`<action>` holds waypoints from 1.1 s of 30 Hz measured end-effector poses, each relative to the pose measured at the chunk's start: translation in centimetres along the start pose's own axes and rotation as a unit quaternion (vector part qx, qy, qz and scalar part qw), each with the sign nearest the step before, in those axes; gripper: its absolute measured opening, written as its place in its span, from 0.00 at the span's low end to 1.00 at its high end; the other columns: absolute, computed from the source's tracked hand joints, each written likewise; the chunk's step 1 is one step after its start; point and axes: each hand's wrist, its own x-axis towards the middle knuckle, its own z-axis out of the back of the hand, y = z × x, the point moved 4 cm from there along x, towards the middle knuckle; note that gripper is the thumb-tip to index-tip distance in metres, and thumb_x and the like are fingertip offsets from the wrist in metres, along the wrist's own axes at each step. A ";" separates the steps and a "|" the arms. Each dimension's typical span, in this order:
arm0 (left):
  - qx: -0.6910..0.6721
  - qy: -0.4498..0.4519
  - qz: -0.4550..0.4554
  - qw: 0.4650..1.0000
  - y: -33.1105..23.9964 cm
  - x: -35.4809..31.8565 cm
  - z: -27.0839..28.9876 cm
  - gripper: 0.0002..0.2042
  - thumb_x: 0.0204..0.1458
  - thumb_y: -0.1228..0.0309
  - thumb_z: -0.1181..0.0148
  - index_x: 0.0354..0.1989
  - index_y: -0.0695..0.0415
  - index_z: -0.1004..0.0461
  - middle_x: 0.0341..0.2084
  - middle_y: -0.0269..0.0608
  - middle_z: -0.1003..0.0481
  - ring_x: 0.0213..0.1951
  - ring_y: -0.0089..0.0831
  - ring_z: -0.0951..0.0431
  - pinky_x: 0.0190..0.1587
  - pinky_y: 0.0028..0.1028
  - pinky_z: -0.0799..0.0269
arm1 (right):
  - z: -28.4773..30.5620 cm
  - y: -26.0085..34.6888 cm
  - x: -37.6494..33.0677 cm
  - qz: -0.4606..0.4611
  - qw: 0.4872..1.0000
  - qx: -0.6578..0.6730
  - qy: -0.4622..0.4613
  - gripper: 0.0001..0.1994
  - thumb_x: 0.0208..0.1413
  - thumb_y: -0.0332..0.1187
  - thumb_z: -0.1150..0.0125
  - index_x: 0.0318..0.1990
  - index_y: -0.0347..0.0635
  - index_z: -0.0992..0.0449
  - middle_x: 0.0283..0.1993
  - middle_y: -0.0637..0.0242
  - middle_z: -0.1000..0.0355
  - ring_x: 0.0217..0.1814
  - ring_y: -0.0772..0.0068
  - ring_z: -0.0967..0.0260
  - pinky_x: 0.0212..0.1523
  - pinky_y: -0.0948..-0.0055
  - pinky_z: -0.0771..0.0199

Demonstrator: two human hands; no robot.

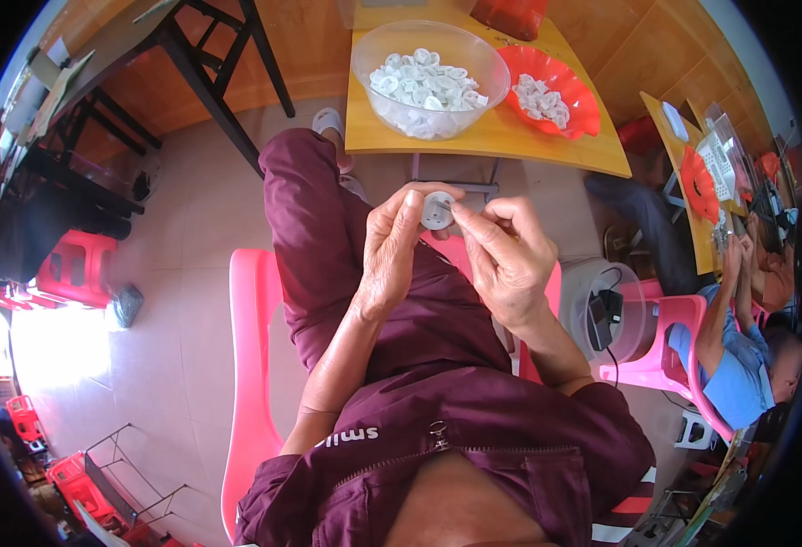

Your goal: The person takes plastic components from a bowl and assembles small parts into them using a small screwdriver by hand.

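Over my lap, my left hand [392,244] grips a small round white plastic piece [438,219] by its edge, between thumb and fingers. Small holes show in the piece's face. Close against its right side, my right hand [508,251] is closed in a pinch. Something thin and dark seems to reach from those fingertips onto the disc, too small to name. Beyond my hands, a clear plastic bowl [368,89] on the yellow table [364,137] holds a heap of small white plastic parts [425,82]. More white parts [541,100] lie in a red scalloped bowl [585,96] beside it.
A red container [513,16] stands at the table's back. To my right, a clear tub [638,328] holds a black adapter [605,310] with a cable. Another person in blue [738,374] sits beyond, on a pink chair [683,319]. A dark-legged table [205,82] stands far left.
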 end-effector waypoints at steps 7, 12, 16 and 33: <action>0.013 -0.004 0.005 1.000 -0.1 0.1 0.0 0.21 0.64 0.56 0.60 0.41 0.62 0.25 0.26 0.31 0.27 0.28 0.18 0.33 0.35 0.20 0.35 | 0.0 0.0 0.0 0.009 1.000 0.001 0.002 0.19 0.36 0.19 0.35 0.40 0.46 0.21 0.29 0.68 0.36 0.23 0.70 0.34 0.20 0.72 0.34; 0.044 -0.007 -0.013 0.999 -0.1 0.1 0.3 0.20 0.64 0.58 0.60 0.39 0.61 0.25 0.26 0.30 0.27 0.28 0.16 0.33 0.35 0.19 0.35 | -0.1 0.2 0.0 -0.001 1.000 -0.006 0.006 0.18 0.36 0.19 0.35 0.39 0.46 0.21 0.28 0.69 0.36 0.23 0.70 0.34 0.21 0.72 0.34; 0.106 -0.038 -0.015 0.994 -0.1 0.1 0.5 0.19 0.64 0.59 0.60 0.38 0.60 0.25 0.25 0.29 0.28 0.28 0.15 0.35 0.34 0.18 0.37 | -0.3 0.1 0.0 -0.006 1.000 -0.010 0.024 0.17 0.37 0.19 0.35 0.38 0.45 0.21 0.27 0.68 0.36 0.23 0.70 0.35 0.20 0.71 0.34; 0.159 -0.060 -0.058 0.984 0.0 0.0 0.1 0.17 0.64 0.61 0.61 0.35 0.58 0.26 0.23 0.24 0.32 0.22 0.12 0.44 0.25 0.15 0.47 | -0.7 0.6 -0.1 -0.083 0.995 0.048 0.032 0.11 0.43 0.18 0.37 0.36 0.40 0.24 0.29 0.63 0.37 0.22 0.67 0.34 0.21 0.69 0.35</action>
